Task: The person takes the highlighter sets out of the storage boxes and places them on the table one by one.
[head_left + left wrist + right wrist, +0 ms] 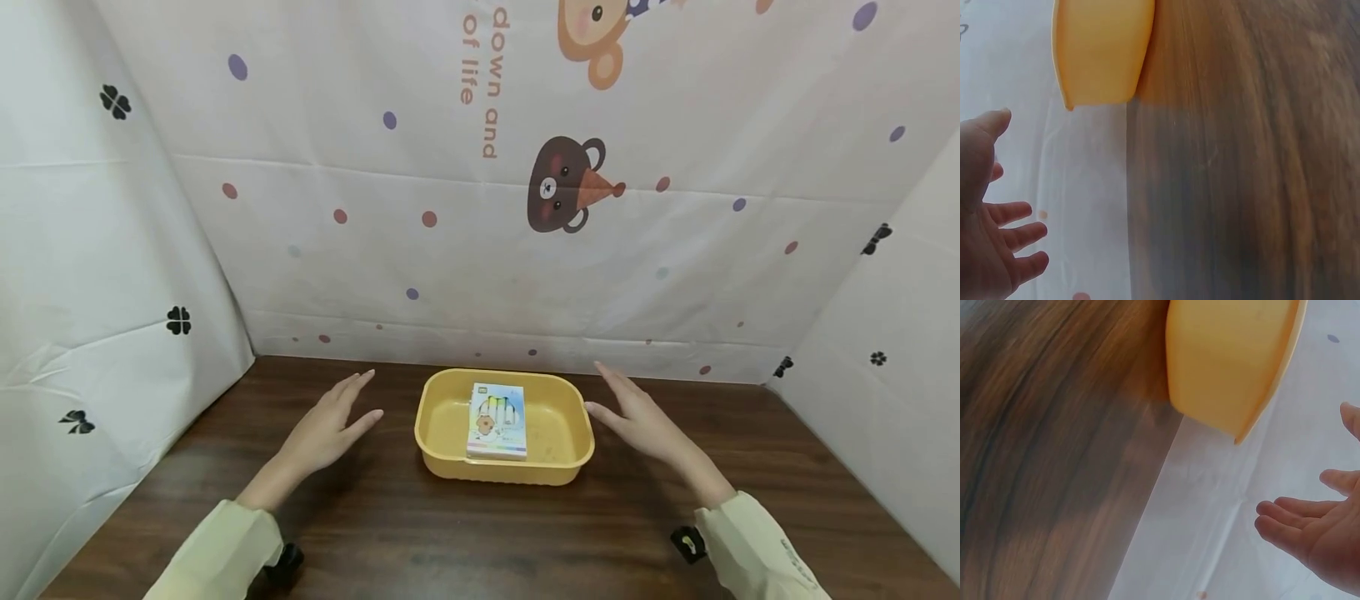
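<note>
A yellow plastic basin stands on the dark wooden table, with a flat white and blue box inside it. Printed on the box are markers and a small brown figure. My left hand is held to the left of the basin, apart from it, fingers extended and nothing in them. On the other side my right hand has its fingers spread, the thumb tip close to the basin's right rim. Each wrist view shows the basin's outer wall beyond the fingers; the box is hidden there.
Behind the table hangs a white cloth printed with bears, dots and lettering. More white cloth closes off the left and right sides. Both sleeves are pale, with a dark wrist device by the right cuff.
</note>
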Demonstrator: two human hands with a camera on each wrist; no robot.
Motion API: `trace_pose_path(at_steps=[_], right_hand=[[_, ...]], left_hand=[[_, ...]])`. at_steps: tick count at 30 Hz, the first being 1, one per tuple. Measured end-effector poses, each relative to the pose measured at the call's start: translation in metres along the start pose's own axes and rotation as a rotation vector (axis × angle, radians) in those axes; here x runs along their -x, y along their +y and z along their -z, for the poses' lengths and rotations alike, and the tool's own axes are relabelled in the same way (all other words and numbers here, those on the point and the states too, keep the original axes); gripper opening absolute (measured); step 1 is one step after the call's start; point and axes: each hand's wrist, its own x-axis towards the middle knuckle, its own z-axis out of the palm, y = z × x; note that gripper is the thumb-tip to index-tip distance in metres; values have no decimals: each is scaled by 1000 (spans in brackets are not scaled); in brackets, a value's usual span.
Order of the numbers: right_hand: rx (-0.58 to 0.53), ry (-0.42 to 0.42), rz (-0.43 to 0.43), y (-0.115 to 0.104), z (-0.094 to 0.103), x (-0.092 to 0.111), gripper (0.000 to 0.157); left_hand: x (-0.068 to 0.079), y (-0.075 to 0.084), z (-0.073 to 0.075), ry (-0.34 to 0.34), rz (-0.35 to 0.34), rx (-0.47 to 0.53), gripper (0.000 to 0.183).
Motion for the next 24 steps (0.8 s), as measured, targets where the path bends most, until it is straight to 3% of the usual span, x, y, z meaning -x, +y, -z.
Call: trace_pose_path(at_steps=[15, 24], right_hand=[[-151, -72, -8, -23, -17, -19, 69], [-179, -107, -7, -31, -32, -27, 68]], left_hand=[[-7, 12, -15, -55, 22, 165, 69], [-12, 17, -24, -86, 4, 232, 73]])
